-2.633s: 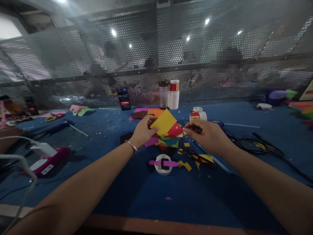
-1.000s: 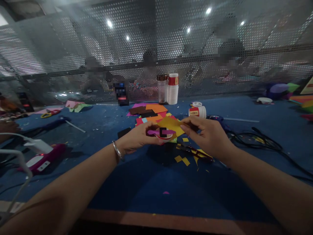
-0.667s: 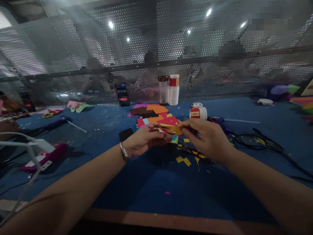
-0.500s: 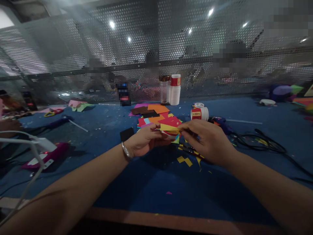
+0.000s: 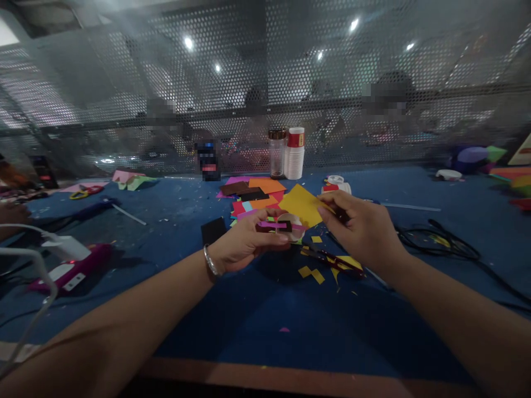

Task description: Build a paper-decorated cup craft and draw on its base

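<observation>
Currently the left hand (image 5: pixel 244 240) grasps a small white cup (image 5: pixel 296 236) with a purple strip (image 5: pixel 269 224) across it, fingers wrapped about its side, above the table (image 5: pixel 249 315). Just beyond, the right hand (image 5: pixel 360 225) pinches a yellow sheet (image 5: pixel 302 205) by one edge. Thin and light, the sheet probably creases easily, so an edge hold seems best; the cup looks likely to dent if squeezed, and its wall suits a loose grip. Scissors (image 5: pixel 321 255) and yellow scraps (image 5: pixel 318 276) lie close below the right hand, somewhat obstructing it; coloured papers (image 5: pixel 269 185) crowd behind.
</observation>
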Action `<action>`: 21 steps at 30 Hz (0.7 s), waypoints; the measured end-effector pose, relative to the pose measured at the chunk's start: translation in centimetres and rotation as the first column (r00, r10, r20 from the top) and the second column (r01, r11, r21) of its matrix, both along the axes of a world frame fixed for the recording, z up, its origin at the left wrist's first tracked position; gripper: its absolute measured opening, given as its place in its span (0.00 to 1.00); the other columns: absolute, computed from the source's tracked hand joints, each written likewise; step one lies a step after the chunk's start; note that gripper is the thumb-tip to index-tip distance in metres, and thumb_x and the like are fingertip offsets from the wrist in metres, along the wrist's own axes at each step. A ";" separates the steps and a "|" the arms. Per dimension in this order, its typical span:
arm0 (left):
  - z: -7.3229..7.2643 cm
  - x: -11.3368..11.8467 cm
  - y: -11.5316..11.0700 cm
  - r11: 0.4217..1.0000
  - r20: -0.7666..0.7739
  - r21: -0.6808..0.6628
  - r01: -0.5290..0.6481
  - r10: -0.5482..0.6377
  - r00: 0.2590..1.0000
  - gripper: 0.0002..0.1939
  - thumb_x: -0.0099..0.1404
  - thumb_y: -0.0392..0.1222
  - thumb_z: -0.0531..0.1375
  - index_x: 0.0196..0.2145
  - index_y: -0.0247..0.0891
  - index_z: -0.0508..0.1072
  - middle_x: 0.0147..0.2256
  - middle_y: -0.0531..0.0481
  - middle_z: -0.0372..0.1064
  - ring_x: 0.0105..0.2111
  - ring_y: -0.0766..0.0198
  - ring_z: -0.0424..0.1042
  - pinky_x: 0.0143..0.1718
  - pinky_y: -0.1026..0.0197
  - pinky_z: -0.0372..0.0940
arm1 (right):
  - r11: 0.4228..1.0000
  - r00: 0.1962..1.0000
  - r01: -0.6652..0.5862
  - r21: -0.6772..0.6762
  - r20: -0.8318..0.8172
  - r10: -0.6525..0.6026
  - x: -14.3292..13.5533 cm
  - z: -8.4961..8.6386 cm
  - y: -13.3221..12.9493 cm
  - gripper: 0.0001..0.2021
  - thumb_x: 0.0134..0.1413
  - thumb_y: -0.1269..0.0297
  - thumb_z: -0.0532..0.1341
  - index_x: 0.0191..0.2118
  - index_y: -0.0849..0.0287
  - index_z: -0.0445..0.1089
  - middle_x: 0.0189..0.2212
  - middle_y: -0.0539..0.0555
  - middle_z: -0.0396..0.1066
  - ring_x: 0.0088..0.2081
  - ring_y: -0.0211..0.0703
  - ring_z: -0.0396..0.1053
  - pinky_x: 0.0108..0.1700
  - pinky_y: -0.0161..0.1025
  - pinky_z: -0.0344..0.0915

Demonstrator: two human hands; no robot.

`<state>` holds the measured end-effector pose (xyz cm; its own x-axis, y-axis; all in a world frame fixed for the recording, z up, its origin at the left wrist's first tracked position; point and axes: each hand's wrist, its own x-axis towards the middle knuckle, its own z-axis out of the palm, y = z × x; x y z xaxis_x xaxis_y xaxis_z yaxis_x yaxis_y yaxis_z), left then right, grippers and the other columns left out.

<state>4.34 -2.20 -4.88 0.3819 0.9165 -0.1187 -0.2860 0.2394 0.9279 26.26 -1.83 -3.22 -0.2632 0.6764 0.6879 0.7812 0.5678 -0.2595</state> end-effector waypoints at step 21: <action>0.4 -0.2 0.0 0.999 -0.032 0.044 -0.029 0.030 0.999 0.27 0.53 0.27 0.71 0.50 0.37 0.72 0.42 0.47 0.77 0.38 0.64 0.77 0.42 0.62 0.69 | 0.955 0.927 -0.296 -0.026 0.235 0.293 0.1 -0.8 0.4 0.13 0.66 0.64 0.53 0.36 0.60 0.74 0.32 0.58 0.75 0.35 0.47 0.70 0.38 0.42 0.64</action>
